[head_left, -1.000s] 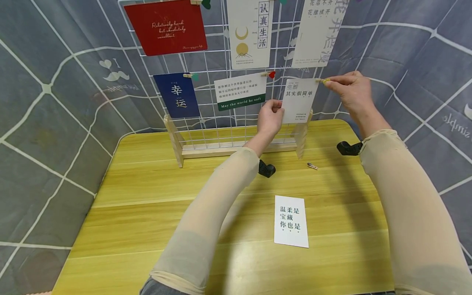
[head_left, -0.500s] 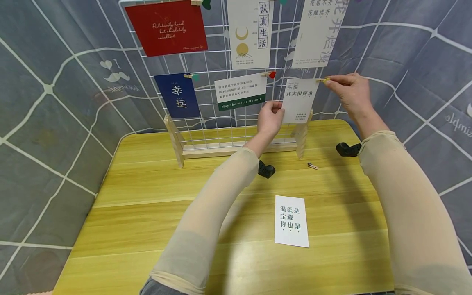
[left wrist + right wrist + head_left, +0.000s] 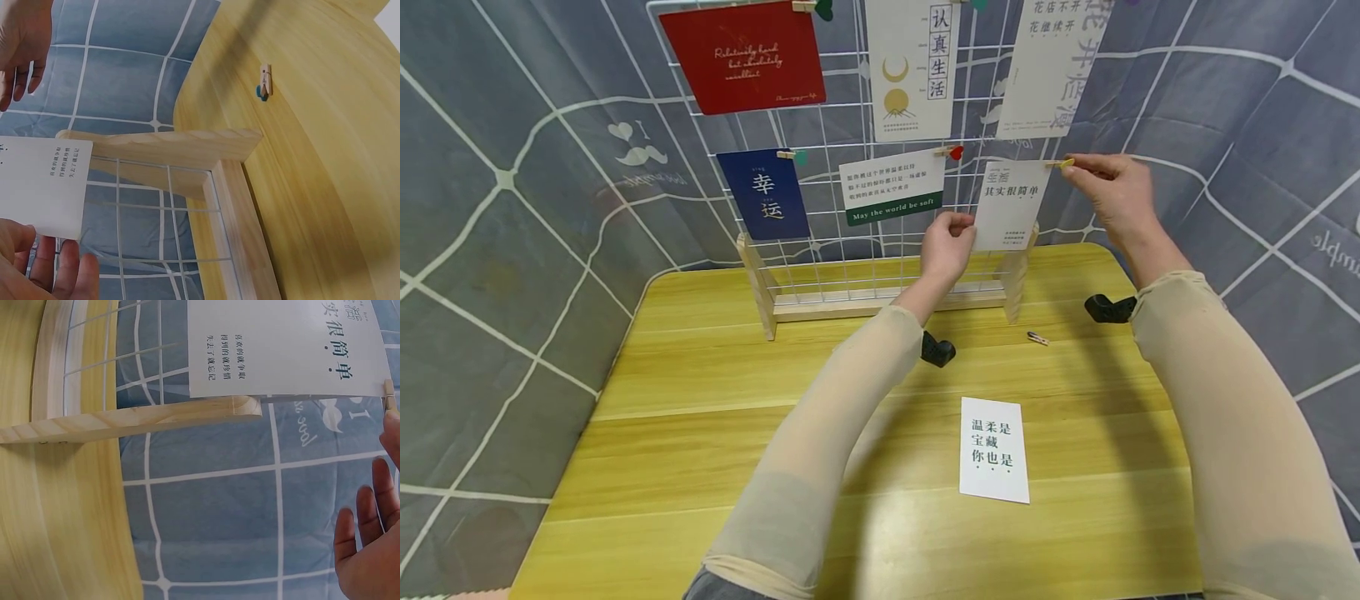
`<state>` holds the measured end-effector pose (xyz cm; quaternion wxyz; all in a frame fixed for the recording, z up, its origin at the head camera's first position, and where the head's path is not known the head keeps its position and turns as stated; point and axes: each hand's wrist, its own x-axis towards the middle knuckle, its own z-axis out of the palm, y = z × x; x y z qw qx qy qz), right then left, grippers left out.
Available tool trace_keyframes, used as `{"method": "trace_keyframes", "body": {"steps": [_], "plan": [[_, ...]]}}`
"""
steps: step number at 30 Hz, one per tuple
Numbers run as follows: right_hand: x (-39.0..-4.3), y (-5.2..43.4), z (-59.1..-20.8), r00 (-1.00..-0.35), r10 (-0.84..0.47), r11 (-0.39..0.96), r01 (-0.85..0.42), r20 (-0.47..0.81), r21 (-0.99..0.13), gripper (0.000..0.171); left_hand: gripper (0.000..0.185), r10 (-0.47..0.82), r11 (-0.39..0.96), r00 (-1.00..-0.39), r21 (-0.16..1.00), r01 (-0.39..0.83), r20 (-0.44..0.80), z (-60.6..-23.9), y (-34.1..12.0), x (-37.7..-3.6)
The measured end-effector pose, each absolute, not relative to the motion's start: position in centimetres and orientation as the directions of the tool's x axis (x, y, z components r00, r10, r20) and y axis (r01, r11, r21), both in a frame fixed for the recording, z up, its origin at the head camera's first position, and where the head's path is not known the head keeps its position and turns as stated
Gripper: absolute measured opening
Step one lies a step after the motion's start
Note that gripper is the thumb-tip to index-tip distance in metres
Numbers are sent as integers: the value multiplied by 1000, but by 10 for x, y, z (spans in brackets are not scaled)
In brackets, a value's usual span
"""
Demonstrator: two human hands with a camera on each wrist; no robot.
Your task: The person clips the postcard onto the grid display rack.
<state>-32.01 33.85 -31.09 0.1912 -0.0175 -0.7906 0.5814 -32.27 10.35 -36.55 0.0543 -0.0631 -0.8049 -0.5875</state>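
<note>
In the head view a small white card (image 3: 1009,218) with dark Chinese text hangs at the right of the lower row on a white wire grid (image 3: 880,250). My left hand (image 3: 946,250) holds the card's lower left edge, with the thumb in front in the left wrist view. My right hand (image 3: 1118,196) pinches a small wooden clothespin (image 3: 1054,163) with a yellow ornament at the card's upper right corner. That clothespin (image 3: 389,394) bites the card's edge in the right wrist view. A loose clothespin (image 3: 266,81), its ornament blue, lies on the table.
Another white card (image 3: 992,479) lies flat on the yellow wooden table (image 3: 685,417). Clipped cards fill the grid nearby: a blue card (image 3: 763,221), a green-and-white card (image 3: 891,179), a red card (image 3: 745,87) and two tall white ones above. A wooden stand (image 3: 891,305) bears the grid.
Both hands keep their grips and have sunk very slightly, the left one also a touch leftward. The card stays against the grid, and the head view has shifted a little.
</note>
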Motion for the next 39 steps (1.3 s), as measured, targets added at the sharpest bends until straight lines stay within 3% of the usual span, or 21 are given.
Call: {"method": "trace_keyframes", "body": {"steps": [12,20,27,39], "plan": [[-314,342,-315,-939,251,294,-157,234,-943,43,18,54,280,-991,951,132,122,-371,96,-320],[-310,347,-321,-941,244,374,-133,236,-918,45,23,59,313,-997,947,66,50,-373,87,-317],[-307,351,-328,-947,246,402,-94,206,-911,46,22,129,284,-992,958,31,-7,-377,73,-314],[-290,361,-342,-971,199,478,-20,130,-878,52,24,245,388,-964,921,4,-99,-383,45,-306]]}}
